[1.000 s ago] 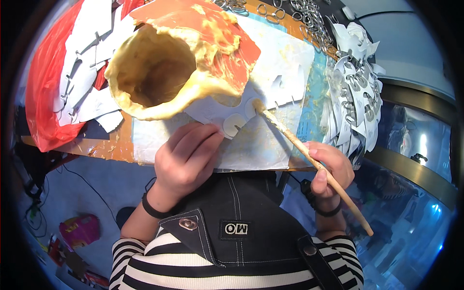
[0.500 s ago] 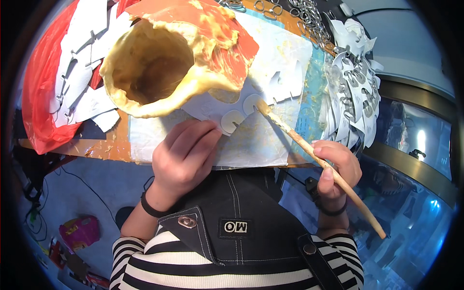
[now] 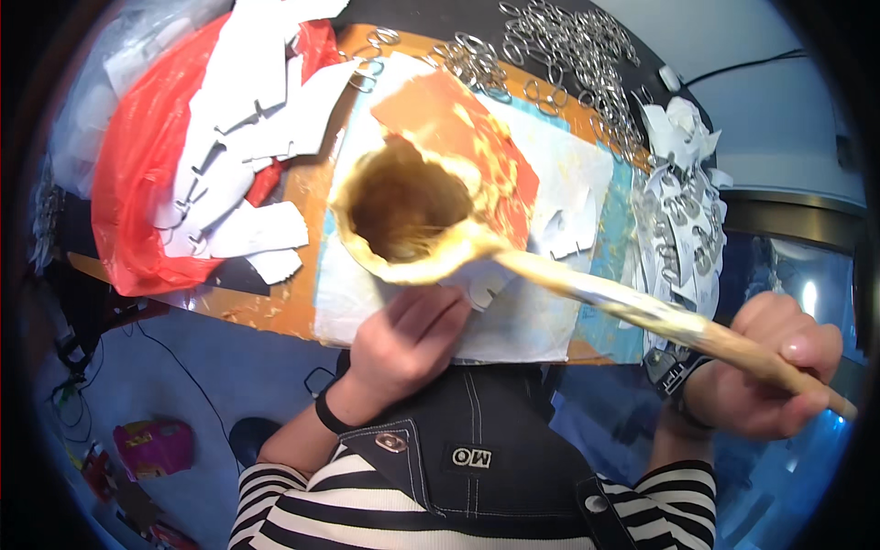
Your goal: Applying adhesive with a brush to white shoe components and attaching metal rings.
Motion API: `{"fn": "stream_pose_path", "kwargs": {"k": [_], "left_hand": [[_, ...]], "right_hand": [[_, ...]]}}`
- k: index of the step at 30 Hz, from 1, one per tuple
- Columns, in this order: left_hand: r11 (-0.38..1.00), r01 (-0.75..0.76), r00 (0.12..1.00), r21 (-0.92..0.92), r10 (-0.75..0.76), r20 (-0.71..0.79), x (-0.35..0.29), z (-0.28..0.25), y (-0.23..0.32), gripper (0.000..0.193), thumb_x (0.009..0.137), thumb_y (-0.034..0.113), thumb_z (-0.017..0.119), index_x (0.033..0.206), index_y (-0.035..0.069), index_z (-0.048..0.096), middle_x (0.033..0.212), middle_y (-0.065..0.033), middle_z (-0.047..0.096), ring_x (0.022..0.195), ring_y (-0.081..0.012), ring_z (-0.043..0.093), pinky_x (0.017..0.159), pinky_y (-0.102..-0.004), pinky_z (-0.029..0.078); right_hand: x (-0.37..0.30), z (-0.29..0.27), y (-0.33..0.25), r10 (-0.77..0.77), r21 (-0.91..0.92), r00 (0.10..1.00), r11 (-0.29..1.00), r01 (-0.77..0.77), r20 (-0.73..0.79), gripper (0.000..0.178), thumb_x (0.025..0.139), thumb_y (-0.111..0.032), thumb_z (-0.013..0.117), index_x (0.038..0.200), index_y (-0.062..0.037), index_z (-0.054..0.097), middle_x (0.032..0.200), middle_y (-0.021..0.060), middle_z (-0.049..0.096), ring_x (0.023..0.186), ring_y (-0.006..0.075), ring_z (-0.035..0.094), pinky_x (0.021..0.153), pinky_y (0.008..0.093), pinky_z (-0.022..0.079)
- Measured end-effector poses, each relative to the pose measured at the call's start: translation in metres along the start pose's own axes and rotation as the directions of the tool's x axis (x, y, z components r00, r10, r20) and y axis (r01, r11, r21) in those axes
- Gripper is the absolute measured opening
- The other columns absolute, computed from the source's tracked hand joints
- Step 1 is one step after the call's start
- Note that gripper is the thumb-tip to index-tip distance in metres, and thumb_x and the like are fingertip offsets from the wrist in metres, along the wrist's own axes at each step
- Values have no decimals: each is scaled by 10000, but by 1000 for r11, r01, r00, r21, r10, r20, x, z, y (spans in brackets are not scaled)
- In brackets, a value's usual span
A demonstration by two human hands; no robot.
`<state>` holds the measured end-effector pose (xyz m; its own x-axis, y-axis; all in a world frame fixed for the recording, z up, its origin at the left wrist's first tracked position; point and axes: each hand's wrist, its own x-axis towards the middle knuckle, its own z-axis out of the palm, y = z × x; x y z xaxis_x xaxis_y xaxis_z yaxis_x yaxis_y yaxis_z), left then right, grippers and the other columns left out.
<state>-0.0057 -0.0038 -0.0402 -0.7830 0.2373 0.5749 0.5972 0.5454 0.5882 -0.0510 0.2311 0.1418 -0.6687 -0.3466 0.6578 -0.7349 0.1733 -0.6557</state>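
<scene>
1. We see the left hand (image 3: 410,336) at the table's (image 3: 266,310) near edge, its fingers drawn narrow and their tips touching a small white card piece (image 3: 486,284); whether they pinch it or only press it, we cannot tell
2. We see the right hand (image 3: 770,371) out beyond the table's near right corner, closed around the thick end of a wooden stick (image 3: 632,307)
3. The stick slants over the table's near right corner to the right lip of a pot (image 3: 390,269), where yellow paste blurs the two together, so we cannot tell just where its tip ends
4. We find the pot near the middle of the table, mouth toward us, its rim thickly coated; an orange piece (image 3: 449,124) smeared with paste adjoins it on the far right
5. Beneath these we see a white sheet (image 3: 513,339) reaching the table's near edge
6. Loose metal rings (image 3: 568,55) lie along the far edge; ringed white pieces (image 3: 683,220) bunch at the right edge
7. At the left edge we see a red plastic bag (image 3: 137,211) with white cut pieces (image 3: 229,156) over it
</scene>
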Motion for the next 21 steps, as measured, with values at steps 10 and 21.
{"fn": "stream_pose_path", "kwargs": {"k": [10,21], "left_hand": [[999,42,999,24,-43,18,-4,-3,0,313,637,28,656,949,57,652,934,-28,616,729,-186,628,584,-284,532],[999,28,999,24,-29,30,-2,-6,-3,302,644,33,659,944,48,636,940,-35,596,761,-195,622,594,-291,529]], "right_hand": [[57,81,25,330,-333,847,922,-196,417,396,886,-371,530,876,10,638,777,116,647,637,193,602,572,270,466],[60,94,39,207,-329,847,943,-41,489,130,826,-111,580,785,8,614,712,107,633,584,214,604,540,295,472]]}}
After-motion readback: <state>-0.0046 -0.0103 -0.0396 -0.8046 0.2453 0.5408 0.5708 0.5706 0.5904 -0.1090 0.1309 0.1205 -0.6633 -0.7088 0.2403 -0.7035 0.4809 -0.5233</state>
